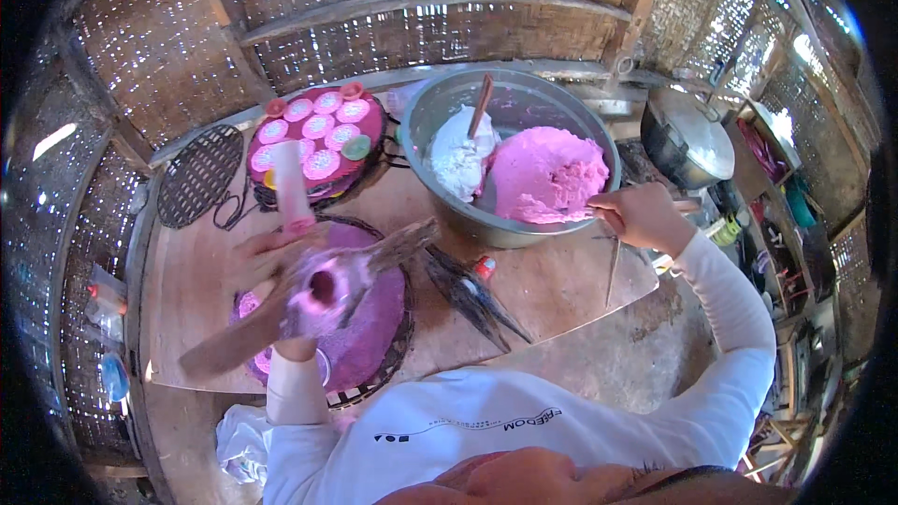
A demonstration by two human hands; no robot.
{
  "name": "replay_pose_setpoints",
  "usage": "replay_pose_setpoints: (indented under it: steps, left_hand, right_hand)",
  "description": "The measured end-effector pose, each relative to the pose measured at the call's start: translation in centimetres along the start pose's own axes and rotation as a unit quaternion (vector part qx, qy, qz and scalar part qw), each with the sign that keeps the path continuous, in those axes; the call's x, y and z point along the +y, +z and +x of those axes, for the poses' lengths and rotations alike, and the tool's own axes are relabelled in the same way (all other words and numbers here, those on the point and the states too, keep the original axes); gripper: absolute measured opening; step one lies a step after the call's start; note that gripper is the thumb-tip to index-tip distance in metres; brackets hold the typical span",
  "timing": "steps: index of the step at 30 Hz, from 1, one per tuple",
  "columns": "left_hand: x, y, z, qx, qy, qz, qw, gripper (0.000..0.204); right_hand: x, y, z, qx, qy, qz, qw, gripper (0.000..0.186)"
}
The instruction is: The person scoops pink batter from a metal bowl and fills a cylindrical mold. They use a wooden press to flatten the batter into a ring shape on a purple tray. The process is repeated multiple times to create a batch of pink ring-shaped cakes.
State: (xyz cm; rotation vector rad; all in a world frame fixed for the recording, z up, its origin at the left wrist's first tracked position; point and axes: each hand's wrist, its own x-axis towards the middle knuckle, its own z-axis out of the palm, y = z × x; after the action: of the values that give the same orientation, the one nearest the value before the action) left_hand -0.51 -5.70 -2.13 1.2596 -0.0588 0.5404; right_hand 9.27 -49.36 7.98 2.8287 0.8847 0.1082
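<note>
My left hand (262,257) is wrapped round a wooden press (234,337) with two long arms and a round hole in its middle. A pale tube (289,182) with a pink lower end stands up from the press, blurred. Beneath lies a round woven tray (374,341) with a pink-purple surface. My right hand (645,218) is closed in a pinch at the right rim of a large grey basin (449,210), its fingertips by the pink dough (547,173); what they grip is unclear. White dough (458,154) with an upright wooden stick (481,105) sits left of the pink dough.
Behind the press, a pink round tray (374,136) carries several round pink-and-white lacy pieces. A black woven tray (199,176) lies left of it. Dark pointed wooden pieces (472,295) and a small red object (484,267) lie before the basin. A lidded pot (687,136) stands far right.
</note>
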Motion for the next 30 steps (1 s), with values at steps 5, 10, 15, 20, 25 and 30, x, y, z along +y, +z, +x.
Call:
replay_pose_setpoints:
  steps: [5,10,15,20,25,30]
  left_hand:
    - [2.0,4.1,3.2,-0.089,0.085,0.376,0.918,0.032]
    - [4.4,6.6,3.6,-0.086,0.297,0.54,0.783,0.035]
    - [5.5,6.6,2.5,-0.082,0.262,0.434,0.858,0.052]
    - [8.7,7.4,1.2,-0.056,0.38,0.608,0.695,0.031]
    - [9.1,6.5,0.8,-0.057,0.285,0.624,0.726,0.034]
    - [8.7,3.8,2.2,-0.014,0.313,0.581,0.751,0.025]
  right_hand:
    - [-4.2,-5.9,-2.0,0.094,0.005,0.047,0.994,0.023]
    - [-9.4,-10.2,-1.7,0.161,-0.069,0.185,0.967,0.022]
    - [-14.2,-11.2,-0.6,0.209,-0.093,0.096,0.969,0.02]
    - [-19.9,-10.4,1.8,0.161,-0.101,-0.057,0.98,0.03]
    - [-23.9,-7.9,-0.1,0.276,-0.093,-0.051,0.955,0.038]
    - [-22.1,-8.7,-3.2,0.284,-0.075,-0.01,0.956,0.032]
